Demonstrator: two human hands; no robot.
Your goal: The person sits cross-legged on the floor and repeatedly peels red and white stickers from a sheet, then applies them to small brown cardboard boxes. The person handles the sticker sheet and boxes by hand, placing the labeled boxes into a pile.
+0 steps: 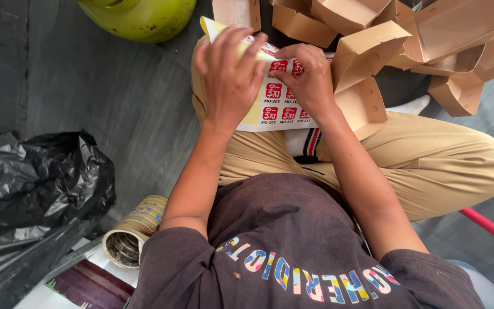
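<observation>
sticker sheet (pixel 278 106), white with red square labels, bent, left hand (pixel 230 77) gripping, right hand (pixel 310 77) pinching

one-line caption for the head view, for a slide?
Seated person's left hand and right hand peel a sticker sheet beside folded cardboard boxes.

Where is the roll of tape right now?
In the head view, the tape roll lies low on the left, beside the person's left elbow and just right of the black plastic bag.

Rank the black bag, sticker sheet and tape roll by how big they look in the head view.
1. black bag
2. sticker sheet, partly hidden by both hands
3. tape roll

The bag and roll lie nearer the camera, so true sizes stay unsure.
</observation>
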